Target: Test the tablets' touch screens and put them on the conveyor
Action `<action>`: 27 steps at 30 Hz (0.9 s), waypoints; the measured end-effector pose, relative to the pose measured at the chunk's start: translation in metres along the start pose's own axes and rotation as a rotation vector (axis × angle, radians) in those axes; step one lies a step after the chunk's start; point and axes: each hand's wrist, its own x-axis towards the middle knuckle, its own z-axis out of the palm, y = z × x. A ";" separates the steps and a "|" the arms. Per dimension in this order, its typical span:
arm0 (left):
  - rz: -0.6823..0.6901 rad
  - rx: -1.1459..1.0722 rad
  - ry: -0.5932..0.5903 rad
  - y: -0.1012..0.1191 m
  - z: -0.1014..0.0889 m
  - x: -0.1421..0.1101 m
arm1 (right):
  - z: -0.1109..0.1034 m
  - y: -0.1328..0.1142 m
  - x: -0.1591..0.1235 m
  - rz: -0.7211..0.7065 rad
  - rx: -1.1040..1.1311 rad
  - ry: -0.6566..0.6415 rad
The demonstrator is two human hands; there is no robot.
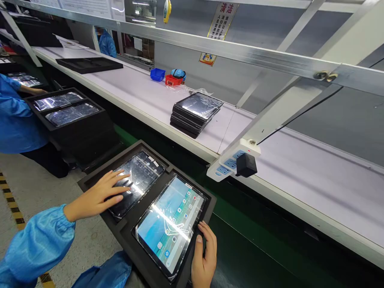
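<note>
A black foam tray (124, 232) with two recesses lies in front of me, a tablet in each. The left tablet (147, 170) has a dark screen with faint text and small white labels near its top. Over its left side my left hand (100, 195) rests with fingers spread, fingertips at the glass. The right tablet (171, 224) is lit, with a beach picture, app icons and a clear film over it. My right hand (204, 256) is curled at the tray's right rim, beside the lit tablet's edge; its palm side is partly hidden.
A stack of tablets (196, 112) stands on the white bench (144, 96). Behind it are a blue bin (157, 74) and a red bin (174, 80). A power strip (234, 160) with a black plug juts out at right. At left, a co-worker's sleeve (15, 108) is beside stacked foam trays (81, 136).
</note>
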 end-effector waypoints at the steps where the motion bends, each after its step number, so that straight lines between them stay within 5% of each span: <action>1: 0.021 0.037 -0.019 0.009 0.005 0.003 | 0.000 0.000 0.000 -0.004 -0.004 0.003; 6: 0.103 0.097 -0.067 0.027 0.022 0.023 | -0.002 0.003 0.000 -0.010 -0.011 -0.015; 14: -0.104 0.187 0.176 -0.016 0.002 0.020 | -0.003 0.009 -0.003 0.002 -0.006 -0.032; 22: 0.081 0.029 0.008 0.018 0.017 0.025 | -0.001 0.004 -0.002 0.013 -0.008 -0.009; 27: 0.098 0.059 -0.013 0.011 0.019 0.035 | -0.003 0.005 -0.003 0.024 -0.005 -0.014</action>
